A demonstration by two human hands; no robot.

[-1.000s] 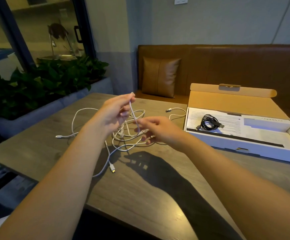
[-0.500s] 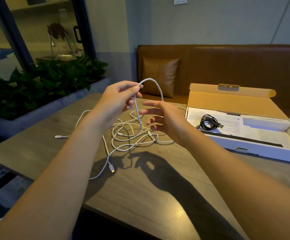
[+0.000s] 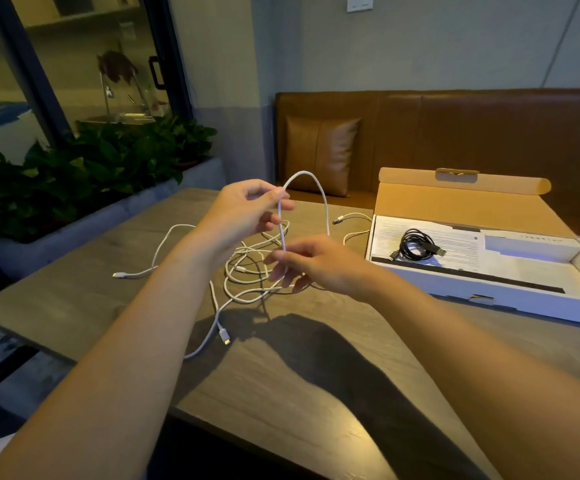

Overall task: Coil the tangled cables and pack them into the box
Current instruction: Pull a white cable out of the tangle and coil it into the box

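White cables [image 3: 247, 271] lie tangled, one strand looped upward.

White tangled cables [image 3: 247, 268], black coiled cable [image 3: 414, 244], white box [image 3: 510, 299] with tan lid, grey-brown table [image 3: 299, 368], brown cushion [image 3: 319, 154]

Head-worn, down over table [image 3: 281, 393]

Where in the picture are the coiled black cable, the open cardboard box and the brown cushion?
coiled black cable [image 3: 414, 244], head view, on the middle of its coil.
open cardboard box [image 3: 461, 206], head view, on the lid's bare inside.
brown cushion [image 3: 319, 154], head view, on its front face.
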